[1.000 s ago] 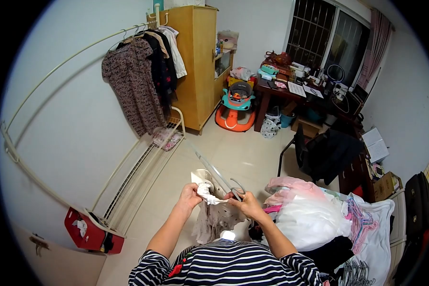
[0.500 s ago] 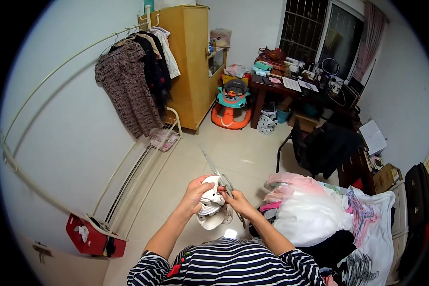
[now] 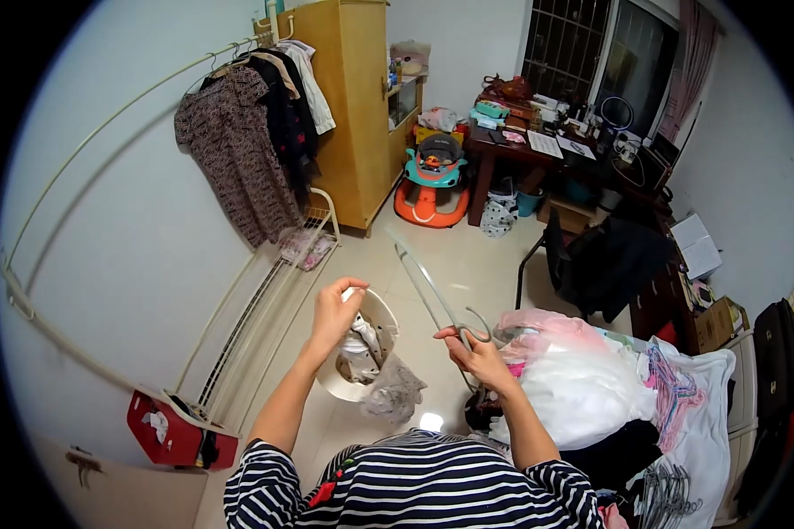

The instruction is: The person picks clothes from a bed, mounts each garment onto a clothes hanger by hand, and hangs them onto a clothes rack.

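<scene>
My left hand (image 3: 333, 319) is closed at the top edge of a white skirt-like garment (image 3: 381, 319) with a wide band, dark dots and a sheer hem. The band hangs in an open loop, with bunched fabric showing inside. To its right, my right hand (image 3: 478, 360) grips a thin grey clothes hanger (image 3: 432, 286) near its hook. The hanger slants up and away, apart from the garment. Just beyond my right hand lies a pile of white and pink tulle (image 3: 582, 388) on the bed.
Clothes hang on a cream rack (image 3: 106, 132) along the left wall, with a red box (image 3: 172, 432) at its foot. A baby walker (image 3: 432, 189) stands by the wooden wardrobe (image 3: 348, 115). Metal hangers (image 3: 666, 498) and pink hangers (image 3: 675, 388) lie on the bed. A chair (image 3: 600, 264) stands behind it.
My hands have moved apart. The hanger has swung right with my right hand, away from the garment. The garment, bunched before, now hangs open and lower from my left hand.
</scene>
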The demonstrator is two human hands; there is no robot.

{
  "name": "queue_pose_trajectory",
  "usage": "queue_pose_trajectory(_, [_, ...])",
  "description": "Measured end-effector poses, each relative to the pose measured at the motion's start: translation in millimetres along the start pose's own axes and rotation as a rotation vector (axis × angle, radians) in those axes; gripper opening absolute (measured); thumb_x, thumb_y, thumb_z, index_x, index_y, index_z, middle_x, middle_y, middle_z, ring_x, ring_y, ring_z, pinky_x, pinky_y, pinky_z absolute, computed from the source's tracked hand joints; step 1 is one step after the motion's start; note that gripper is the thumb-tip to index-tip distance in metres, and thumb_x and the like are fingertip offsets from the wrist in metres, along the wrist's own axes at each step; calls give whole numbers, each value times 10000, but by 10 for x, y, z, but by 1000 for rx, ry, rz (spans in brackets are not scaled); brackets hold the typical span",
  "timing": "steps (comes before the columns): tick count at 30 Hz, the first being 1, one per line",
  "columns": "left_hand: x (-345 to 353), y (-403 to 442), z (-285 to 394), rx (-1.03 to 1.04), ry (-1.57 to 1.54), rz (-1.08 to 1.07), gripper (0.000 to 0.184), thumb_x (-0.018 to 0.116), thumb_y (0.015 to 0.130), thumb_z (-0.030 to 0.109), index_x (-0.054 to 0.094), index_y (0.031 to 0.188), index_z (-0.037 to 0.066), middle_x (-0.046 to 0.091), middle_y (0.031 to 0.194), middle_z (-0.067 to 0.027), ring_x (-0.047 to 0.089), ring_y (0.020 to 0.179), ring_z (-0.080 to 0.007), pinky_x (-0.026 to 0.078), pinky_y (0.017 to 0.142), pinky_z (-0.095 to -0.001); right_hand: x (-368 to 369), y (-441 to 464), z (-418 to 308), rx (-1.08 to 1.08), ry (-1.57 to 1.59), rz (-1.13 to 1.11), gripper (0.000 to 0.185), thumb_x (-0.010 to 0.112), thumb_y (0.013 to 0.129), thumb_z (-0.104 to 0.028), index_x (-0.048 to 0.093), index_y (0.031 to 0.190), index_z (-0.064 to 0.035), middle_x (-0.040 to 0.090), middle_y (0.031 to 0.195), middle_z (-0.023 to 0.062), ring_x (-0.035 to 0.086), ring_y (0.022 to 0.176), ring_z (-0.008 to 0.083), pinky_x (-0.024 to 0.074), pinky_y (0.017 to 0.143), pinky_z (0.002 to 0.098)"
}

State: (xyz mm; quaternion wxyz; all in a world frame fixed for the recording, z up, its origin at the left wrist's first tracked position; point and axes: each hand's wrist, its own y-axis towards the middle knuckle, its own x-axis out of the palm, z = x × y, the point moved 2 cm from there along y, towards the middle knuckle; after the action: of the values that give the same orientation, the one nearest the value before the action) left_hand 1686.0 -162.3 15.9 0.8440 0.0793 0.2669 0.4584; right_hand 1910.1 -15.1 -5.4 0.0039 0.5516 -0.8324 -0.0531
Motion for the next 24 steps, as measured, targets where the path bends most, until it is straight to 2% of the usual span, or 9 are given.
queue_pose_trajectory(2, [-52, 69, 73, -3, 66, -9, 138, 596, 810, 119, 670, 873, 21, 659, 734, -79, 602, 682, -143, 464, 646, -281, -77, -87, -82, 19, 1, -2, 215, 504, 944, -207, 614, 1022, -39, 402, 592, -60, 335, 500, 26, 263, 451, 201])
queue_pose_trajectory(5, [-73, 187, -6, -4, -52, -28, 131, 597, 815, 109, 659, 877, 12, 662, 794, -72, 594, 737, -129, 455, 685, -267, -186, -225, -133, 86, -58, -31, 248, 498, 940, -213, 641, 1022, -27, 438, 591, -55, 355, 515, 28, 270, 467, 205])
queue_pose_trajectory(10, [-142, 362, -7, 39, -34, -8, 127, 593, 832, 100, 653, 891, 5, 631, 748, -23, 542, 709, -77, 432, 658, -237, -256, -333, -212, 123, -102, -109, 276, 500, 938, -222, 634, 1095, -38, 414, 576, -59, 344, 515, 28, 278, 476, 204])
queue_pose_trajectory(13, [-181, 427, 45, -36, -225, -106, 158, 582, 870, 117, 641, 957, -1, 594, 783, 32, 499, 696, -30, 395, 631, -187, -299, -352, -224, 103, -195, -135, 287, 502, 939, -237, 626, 1113, -44, 398, 580, -60, 342, 515, 31, 280, 476, 208])
queue_pose_trajectory(16, [-224, 503, 105, -91, -341, -160, 167, 581, 879, 120, 631, 985, 0, 597, 817, 22, 505, 712, -34, 399, 641, -178, -334, -358, -253, 128, -215, -161, 289, 522, 936, -232, 621, 1104, -19, 362, 575, -56, 334, 530, 43, 284, 484, 225])
queue_pose_trajectory(19, [-267, 547, 217, -151, -368, -226, 171, 577, 891, 117, 619, 1003, -5, 592, 830, 19, 510, 724, -36, 409, 649, -182, -424, -321, -162, 92, -299, -155, 277, 526, 931, -215, 626, 1081, -4, 392, 591, -30, 352, 544, 55, 306, 497, 237])
queue_pose_trajectory(21, [-283, 560, 284, -205, -408, -287, 175, 575, 895, 117, 615, 1012, -7, 590, 837, 17, 523, 747, -40, 429, 669, -188, -480, -268, -138, -59, -373, -90, 253, 526, 926, -202, 634, 988, 19, 436, 603, -4, 374, 550, 67, 325, 503, 246])
queue_pose_trajectory(22, [-289, 573, 307, -203, -408, -282, 175, 575, 895, 117, 615, 1012, -7, 590, 837, 17, 523, 747, -40, 429, 669, -188, -506, -225, -40, -62, -374, -94, 253, 526, 926, -202, 634, 988, 19, 436, 603, -4, 374, 550, 67, 325, 503, 246])
queue_pose_trajectory(24, [-266, 585, 367, -178, -398, -321, 185, 556, 902, 112, 605, 1046, 5, 597, 882, -8, 548, 768, -58, 458, 687, -195, -536, -164, 35, -247, -122, 35, 195, 508, 933, -158, 637, 933, -12, 472, 643, -40, 402, 534, 38, 341, 486, 202])
